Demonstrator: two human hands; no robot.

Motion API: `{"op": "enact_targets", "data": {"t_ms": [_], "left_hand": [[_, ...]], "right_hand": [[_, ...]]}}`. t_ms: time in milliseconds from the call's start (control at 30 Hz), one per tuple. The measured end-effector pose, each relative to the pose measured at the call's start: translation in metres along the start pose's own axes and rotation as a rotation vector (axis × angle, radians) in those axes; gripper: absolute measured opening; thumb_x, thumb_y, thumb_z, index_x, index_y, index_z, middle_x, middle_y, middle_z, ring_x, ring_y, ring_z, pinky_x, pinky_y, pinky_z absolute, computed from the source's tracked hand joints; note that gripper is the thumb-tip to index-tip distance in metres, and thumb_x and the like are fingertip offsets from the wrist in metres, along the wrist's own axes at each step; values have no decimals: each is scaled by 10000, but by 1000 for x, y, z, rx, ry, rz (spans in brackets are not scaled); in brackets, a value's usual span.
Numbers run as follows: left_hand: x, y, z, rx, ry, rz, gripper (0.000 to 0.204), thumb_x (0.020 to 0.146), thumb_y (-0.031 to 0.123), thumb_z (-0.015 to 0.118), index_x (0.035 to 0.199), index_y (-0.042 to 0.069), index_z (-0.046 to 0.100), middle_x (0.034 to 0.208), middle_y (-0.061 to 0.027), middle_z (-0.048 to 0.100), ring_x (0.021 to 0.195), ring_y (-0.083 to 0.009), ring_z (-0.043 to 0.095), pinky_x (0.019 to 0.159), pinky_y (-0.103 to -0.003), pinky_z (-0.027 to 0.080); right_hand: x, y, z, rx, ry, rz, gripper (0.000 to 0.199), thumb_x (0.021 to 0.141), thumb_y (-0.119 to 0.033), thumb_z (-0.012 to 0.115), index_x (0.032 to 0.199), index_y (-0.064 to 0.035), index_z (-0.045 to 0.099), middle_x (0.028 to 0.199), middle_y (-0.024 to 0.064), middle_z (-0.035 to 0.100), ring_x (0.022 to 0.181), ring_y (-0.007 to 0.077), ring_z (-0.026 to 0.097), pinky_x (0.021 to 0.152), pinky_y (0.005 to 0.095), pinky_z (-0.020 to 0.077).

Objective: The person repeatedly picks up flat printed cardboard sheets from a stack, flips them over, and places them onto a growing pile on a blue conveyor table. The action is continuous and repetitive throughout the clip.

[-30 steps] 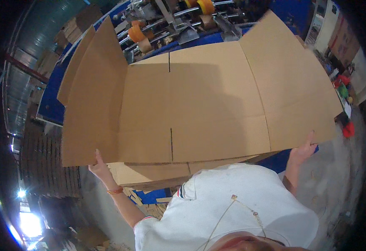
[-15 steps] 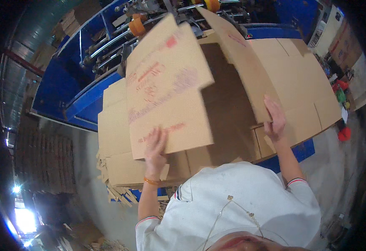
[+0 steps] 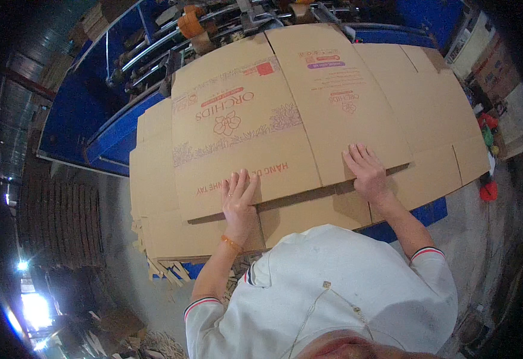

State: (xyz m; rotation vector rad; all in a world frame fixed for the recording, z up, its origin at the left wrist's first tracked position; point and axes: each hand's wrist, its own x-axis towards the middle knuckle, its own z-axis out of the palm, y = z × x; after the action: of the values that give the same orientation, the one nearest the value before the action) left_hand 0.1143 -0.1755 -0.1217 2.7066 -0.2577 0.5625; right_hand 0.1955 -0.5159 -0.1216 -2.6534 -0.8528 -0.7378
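Note:
A brown cardboard carton [image 3: 303, 128], printed in red and purple, lies folded nearly flat before me. Its two upper panels meet along a narrow seam running away from me. On the left panel, close to the near edge, rests my left hand [image 3: 238, 200], fingers stretched out. My right hand [image 3: 368, 173] lies on the right panel by the same edge, also with fingers extended. Neither hand grips anything; my right thumb is mostly hidden. Beneath the carton is a larger plain cardboard sheet [image 3: 435, 116], reaching out on both sides.
Beyond the cardboard stands a blue machine frame [image 3: 76, 113] with metal rods [image 3: 154, 45] and an orange roller [image 3: 191, 24]. Cardboard scraps [image 3: 169, 274] stick out below the sheet at the left. Stacked cardboard [image 3: 67, 224] stands farther left. A red object [image 3: 488, 191] lies at the right.
The two raised panels have come down and together, covering the dark gap between them. My right hand has moved left and lies on its panel; my left hand has shifted slightly right.

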Motion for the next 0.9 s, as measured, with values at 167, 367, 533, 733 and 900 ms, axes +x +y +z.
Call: {"op": "enact_targets", "data": {"t_ms": [167,367,533,733,900], "left_hand": [[9,2,2,0,26,-11,732,577,-137,542,1256,123,628,1347,-172,542,1281,-373,478,1100,-526,301],[18,-16,15,30,31,26,753,597,-133,539,1298,134,592,1346,-169,541,1302,-367,452,1104,-519,301],[76,-50,39,51,90,54,709,647,-121,548,1291,173,594,1362,-128,538,1290,-343,466,1095,-506,302],[170,-98,51,233,94,50,689,716,-87,550,1337,211,538,1368,-98,528,1283,-301,474,1058,-554,316],[206,-88,38,371,-90,-125,571,796,116,613,1348,196,490,1389,-57,504,1274,-248,470,1073,-592,288]], "right_hand": [[3,-4,2,-4,26,-11,406,714,-15,550,1106,1,656,1144,214,638,1100,377,591,1000,477,429],[14,2,19,10,29,-43,438,695,-8,553,1127,0,631,1152,192,623,1101,349,573,955,454,449],[57,39,48,43,15,11,570,670,48,535,1229,-38,595,1259,179,590,1196,353,534,1031,433,419],[145,84,105,117,70,65,546,700,33,548,1232,-78,599,1290,158,575,1214,322,523,1019,415,431],[169,128,105,-122,171,294,526,797,-45,572,1319,-97,531,1353,181,517,1260,343,475,1050,437,395]]}}
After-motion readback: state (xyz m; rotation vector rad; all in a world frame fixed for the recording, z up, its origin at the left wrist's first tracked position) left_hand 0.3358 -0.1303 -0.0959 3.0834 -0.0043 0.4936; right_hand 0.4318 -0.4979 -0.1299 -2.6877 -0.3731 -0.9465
